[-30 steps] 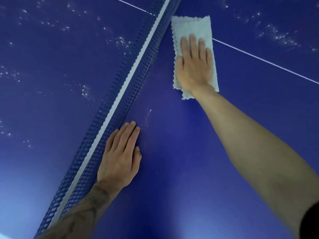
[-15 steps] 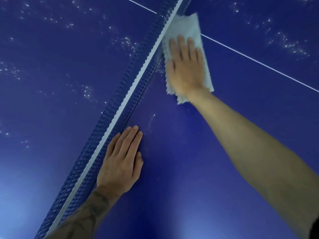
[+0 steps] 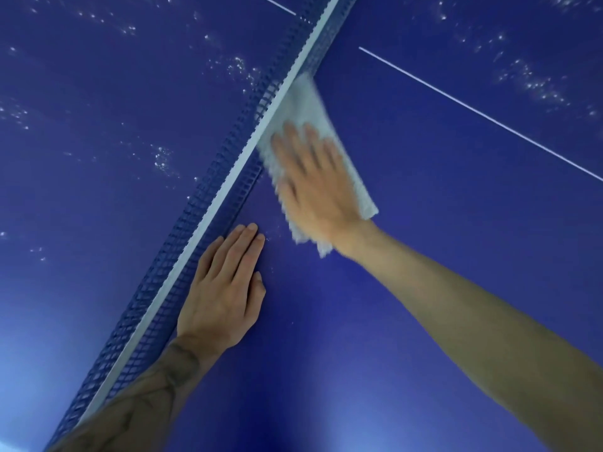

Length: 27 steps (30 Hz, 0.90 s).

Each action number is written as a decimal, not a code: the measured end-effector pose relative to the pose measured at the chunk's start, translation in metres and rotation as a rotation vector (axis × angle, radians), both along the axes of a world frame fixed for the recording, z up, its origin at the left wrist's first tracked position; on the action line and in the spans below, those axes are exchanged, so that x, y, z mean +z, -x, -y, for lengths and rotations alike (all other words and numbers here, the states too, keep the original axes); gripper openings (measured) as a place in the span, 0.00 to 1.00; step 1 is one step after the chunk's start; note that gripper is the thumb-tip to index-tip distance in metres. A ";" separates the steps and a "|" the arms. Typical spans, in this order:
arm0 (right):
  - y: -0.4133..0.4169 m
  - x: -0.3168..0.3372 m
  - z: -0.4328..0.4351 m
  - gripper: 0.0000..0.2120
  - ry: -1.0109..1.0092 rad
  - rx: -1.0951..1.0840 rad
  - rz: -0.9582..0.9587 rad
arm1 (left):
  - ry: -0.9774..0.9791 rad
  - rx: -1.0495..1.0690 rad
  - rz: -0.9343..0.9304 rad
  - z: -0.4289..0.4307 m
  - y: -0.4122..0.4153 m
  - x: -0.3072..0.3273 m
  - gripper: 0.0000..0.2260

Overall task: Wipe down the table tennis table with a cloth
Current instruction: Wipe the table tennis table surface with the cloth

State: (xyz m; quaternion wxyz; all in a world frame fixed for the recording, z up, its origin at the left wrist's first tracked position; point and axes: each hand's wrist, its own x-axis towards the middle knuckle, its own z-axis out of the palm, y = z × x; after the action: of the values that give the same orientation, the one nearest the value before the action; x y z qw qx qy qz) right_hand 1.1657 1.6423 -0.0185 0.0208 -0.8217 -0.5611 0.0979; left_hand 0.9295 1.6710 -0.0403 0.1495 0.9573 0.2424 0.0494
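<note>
The left hand [image 3: 225,288] is laid flat, palm down, fingers straight and closed together, with the tattooed forearm stretched out behind it. The right hand [image 3: 313,187], blurred, is pressed flat on the cloth [image 3: 359,190], fingers straight, arm extended.

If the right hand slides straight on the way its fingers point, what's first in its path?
The net. The right hand lies flat on the cloth, fingers aimed up and left toward it. The cloth's far edge already looks to be at the net's foot. Depth is unclear.
</note>
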 end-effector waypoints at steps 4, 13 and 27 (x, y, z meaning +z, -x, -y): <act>-0.014 -0.001 0.035 0.29 0.043 0.170 0.002 | -0.003 0.007 0.006 -0.001 0.002 -0.002 0.24; 0.037 0.000 0.021 0.29 -0.003 0.092 0.001 | -0.013 0.044 0.023 0.001 0.003 0.003 0.23; 0.110 0.003 0.076 0.29 0.004 0.222 -0.009 | -0.027 0.191 -0.082 0.046 0.115 0.007 0.26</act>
State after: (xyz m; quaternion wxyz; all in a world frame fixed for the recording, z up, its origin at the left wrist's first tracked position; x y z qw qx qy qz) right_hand 1.0554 1.5660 -0.0153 0.0105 -0.7541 -0.6484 0.1042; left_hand 0.8145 1.6252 -0.0328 0.1211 0.9330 0.3378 0.0278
